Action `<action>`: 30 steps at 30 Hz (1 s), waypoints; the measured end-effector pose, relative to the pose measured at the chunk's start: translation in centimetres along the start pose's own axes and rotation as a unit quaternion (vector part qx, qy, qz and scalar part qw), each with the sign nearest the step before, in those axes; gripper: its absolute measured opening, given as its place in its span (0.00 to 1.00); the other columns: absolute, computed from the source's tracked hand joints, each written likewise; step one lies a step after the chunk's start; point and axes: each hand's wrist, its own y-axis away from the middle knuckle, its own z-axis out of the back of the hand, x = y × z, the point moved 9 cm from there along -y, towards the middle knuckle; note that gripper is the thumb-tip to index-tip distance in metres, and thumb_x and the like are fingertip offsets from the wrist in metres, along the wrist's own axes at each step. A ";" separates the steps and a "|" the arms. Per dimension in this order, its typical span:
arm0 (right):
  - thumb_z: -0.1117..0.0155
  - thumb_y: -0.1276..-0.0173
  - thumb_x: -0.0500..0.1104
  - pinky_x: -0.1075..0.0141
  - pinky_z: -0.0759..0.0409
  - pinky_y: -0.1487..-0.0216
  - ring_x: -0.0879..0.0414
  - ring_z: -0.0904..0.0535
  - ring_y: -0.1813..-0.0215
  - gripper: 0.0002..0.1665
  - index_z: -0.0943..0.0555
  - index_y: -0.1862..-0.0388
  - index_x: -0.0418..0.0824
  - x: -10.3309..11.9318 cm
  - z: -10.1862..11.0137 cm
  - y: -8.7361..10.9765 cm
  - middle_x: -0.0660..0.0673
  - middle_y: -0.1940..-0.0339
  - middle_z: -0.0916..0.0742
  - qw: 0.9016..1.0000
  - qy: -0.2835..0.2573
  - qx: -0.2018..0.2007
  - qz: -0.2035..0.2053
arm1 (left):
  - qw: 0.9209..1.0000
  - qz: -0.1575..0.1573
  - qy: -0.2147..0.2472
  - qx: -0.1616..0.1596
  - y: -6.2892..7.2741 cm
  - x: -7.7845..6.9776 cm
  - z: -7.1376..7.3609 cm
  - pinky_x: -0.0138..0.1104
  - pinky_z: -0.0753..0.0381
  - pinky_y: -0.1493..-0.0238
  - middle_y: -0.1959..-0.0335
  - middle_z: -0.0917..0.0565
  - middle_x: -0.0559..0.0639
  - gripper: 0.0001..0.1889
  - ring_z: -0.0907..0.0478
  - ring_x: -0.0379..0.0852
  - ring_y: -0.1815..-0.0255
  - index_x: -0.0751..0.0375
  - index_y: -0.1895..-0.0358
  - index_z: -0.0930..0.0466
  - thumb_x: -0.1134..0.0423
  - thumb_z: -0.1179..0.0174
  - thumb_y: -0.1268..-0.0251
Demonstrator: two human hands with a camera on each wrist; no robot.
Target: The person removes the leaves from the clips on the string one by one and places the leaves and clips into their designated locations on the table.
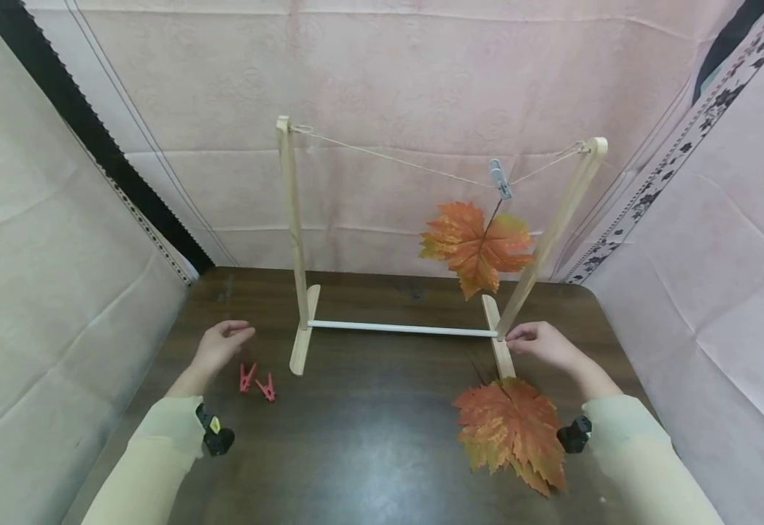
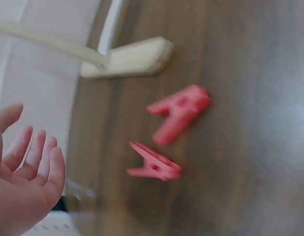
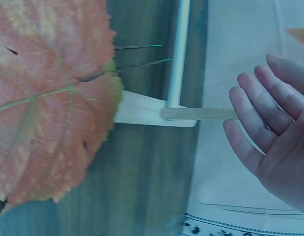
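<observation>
My left hand [image 1: 223, 343] hovers at the left, fingers loosely bent, holding nothing. Just to its right, two red clothespins [image 2: 183, 110] lie on the table. My right hand [image 1: 542, 343] is beside the right foot of a wooden frame, its fingers relaxed and bare in the right wrist view. Nearer me lie orange-red artificial maple leaves [image 1: 509, 430], overlapping, with two stems pointing at the frame. A string [image 1: 395, 157] runs between the posts. From it a light blue clothespin [image 1: 500, 179] holds another maple leaf [image 1: 480, 244] by its stem.
The frame has a left post [image 1: 293, 219], a right post [image 1: 555, 226] and a white crossbar [image 1: 402, 329] low between its feet. A brown table [image 1: 356, 452] carries it. Pale cloth [image 1: 369, 73] hangs behind and on both sides.
</observation>
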 end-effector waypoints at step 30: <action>0.41 0.32 0.47 0.73 0.20 0.58 0.71 0.20 0.64 0.27 0.27 0.47 0.25 6.4 6.5 1.5 0.62 0.68 0.16 0.994 -0.083 -0.074 0.001 | 0.974 -0.217 0.019 0.056 2.3 -18.6 -3.3 0.30 0.26 0.49 0.46 0.23 0.63 0.21 0.25 0.47 0.49 0.67 0.42 0.29 0.57 0.44 0.33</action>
